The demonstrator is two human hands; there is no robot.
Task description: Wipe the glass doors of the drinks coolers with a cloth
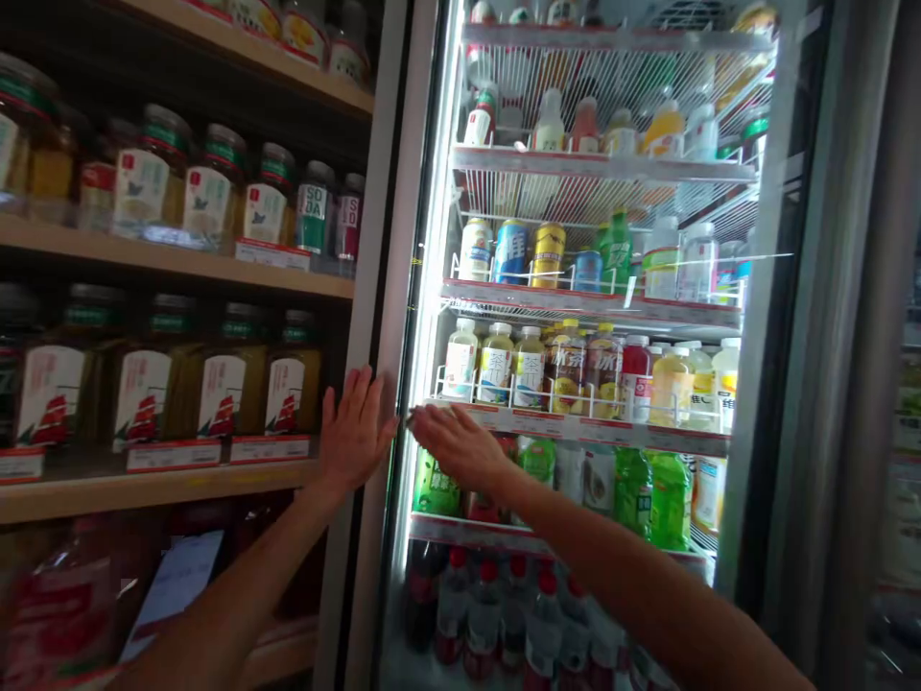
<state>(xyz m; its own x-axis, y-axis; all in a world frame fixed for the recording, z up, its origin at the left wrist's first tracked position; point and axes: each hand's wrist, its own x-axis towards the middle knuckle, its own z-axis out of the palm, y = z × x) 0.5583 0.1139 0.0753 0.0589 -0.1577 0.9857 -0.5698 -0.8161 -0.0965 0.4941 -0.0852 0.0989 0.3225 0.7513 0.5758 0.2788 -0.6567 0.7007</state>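
My left hand (352, 429) lies flat against the grey metal frame (381, 317) beside the drinks cooler, its fingers stretched upward. Just to the right, my right hand (460, 443) reaches to the left edge of the cooler's glass door (763, 317). Its fingers are extended and point left, with a small dark spot at the tips that I cannot make out. Neither hand shows a held object. Behind my right hand, lit shelves carry tea bottles (495, 363), cans (510, 251) and green bottles (669, 499).
On the left, wooden shelves (179, 251) bear rows of large bottles with white labels (144, 389). Red-capped bottles (484, 614) stand at the cooler's bottom. A vertical metal post (841, 288) runs along the right side.
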